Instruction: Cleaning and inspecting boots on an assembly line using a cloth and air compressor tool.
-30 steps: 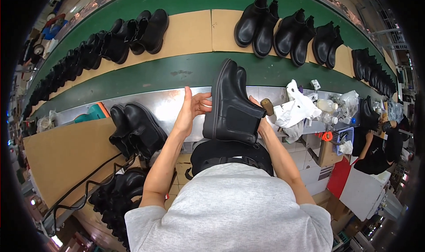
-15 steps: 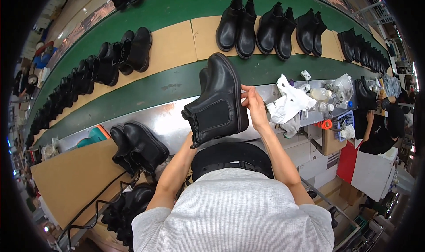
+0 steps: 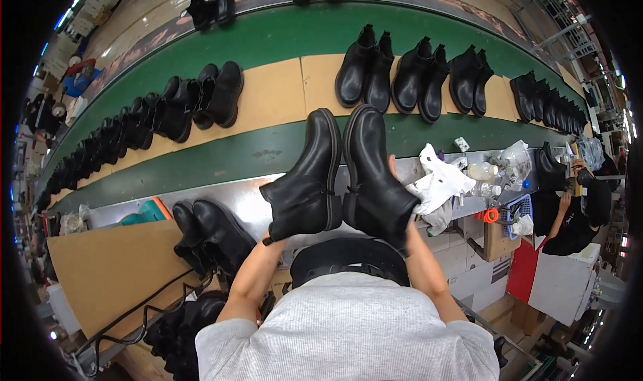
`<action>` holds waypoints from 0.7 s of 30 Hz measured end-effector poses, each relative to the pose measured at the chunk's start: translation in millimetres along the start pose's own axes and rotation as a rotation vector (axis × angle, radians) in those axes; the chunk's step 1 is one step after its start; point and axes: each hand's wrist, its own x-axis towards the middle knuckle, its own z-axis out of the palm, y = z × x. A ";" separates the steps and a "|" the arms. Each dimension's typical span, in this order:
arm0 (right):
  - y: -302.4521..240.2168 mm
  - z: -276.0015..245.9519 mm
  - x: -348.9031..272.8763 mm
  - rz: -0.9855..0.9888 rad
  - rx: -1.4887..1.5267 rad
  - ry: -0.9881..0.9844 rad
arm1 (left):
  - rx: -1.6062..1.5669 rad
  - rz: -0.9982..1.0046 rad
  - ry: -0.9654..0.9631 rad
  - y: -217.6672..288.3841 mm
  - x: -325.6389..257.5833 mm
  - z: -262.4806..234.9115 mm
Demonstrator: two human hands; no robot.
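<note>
Bench (image 3: 288, 36) green across upper frame; co-worker (image 3: 573, 230) far right; boots (image 3: 370, 157) centre, hands (image 3: 393, 167) behind (mostly hidden, cannot tell grip).

Cardboard (image 3: 273, 93) on green belt (image 3: 281, 36), apparently.

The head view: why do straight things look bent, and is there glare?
In the head view, fisheye bending bows the edges of the green bench surface; glare whitens the metal ledge; softer highlights show on the central boots.
</note>
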 end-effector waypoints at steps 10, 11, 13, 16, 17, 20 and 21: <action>-17.2 -3.6 2.0 0.199 -0.197 0.364 | 0.122 0.299 0.110 8.5 -30.3 83.9; -14.8 1.2 3.1 0.225 -0.229 0.374 | -0.078 0.042 -0.130 12.8 -29.2 20.7; -15.2 0.9 9.2 -0.125 -1.133 0.725 | 0.546 0.269 0.404 19.3 -27.3 30.9; -33.1 16.8 9.6 -0.178 -1.699 0.792 | 0.713 0.146 0.383 47.2 -44.2 56.1; -38.2 24.4 10.5 -0.118 -1.748 0.818 | 0.750 0.009 0.297 61.2 -46.2 68.1; -49.3 20.6 18.0 0.092 -1.775 0.828 | 0.982 -0.096 0.179 83.5 -52.2 77.6; -47.5 23.4 19.0 0.080 -1.780 0.825 | 1.008 -0.031 0.072 81.6 -53.5 67.8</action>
